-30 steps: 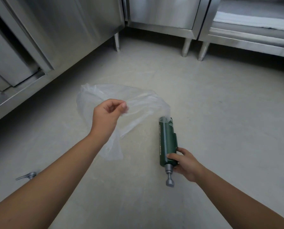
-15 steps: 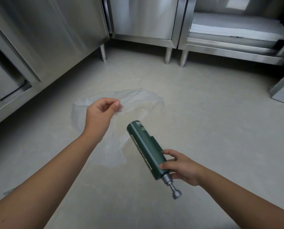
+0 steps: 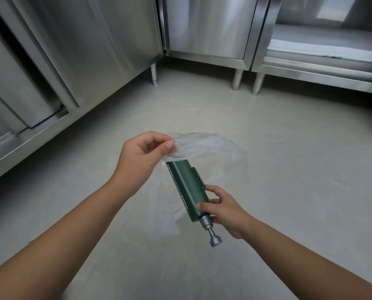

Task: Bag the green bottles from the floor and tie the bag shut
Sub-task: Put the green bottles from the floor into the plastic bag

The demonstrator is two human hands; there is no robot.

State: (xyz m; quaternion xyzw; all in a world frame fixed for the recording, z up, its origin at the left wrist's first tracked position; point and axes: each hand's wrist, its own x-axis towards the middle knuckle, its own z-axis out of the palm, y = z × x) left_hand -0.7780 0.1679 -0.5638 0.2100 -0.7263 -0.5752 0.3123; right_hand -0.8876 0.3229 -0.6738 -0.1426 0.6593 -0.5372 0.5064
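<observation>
Above a pale floor (image 3: 288, 191) hemmed by steel cabinets (image 3: 94, 50), we are loading a green bottle (image 3: 187, 189) into a clear plastic bag (image 3: 208, 146). Our left hand (image 3: 145, 152) pinches the bag's rim between thumb and fingertips and lifts it, so that the film billows out to the right and hangs loose below. Our right hand (image 3: 226, 211) is wrapped round the bottle's lower end, just above the grey pump (image 3: 211, 232). The bottle is held in the air and tilted, its flat base pointing up at the rim and its pump pointing down toward us. The base sits right at the film's edge; we cannot tell whether it has passed inside.

We judge this to be the insertion step, with the tying not yet begun. No other green bottle shows in this view. The next move calls for the mouth to be spread wide enough to take the flat base and the small clip on the bottle's side, which could catch the thin film. Then the bottle goes in base first, and the grip must give way before the pump reaches the rim.

Room is generous. Cabinets stand along the left and far sides, well apart from both hands, and open floor lies to the right.
</observation>
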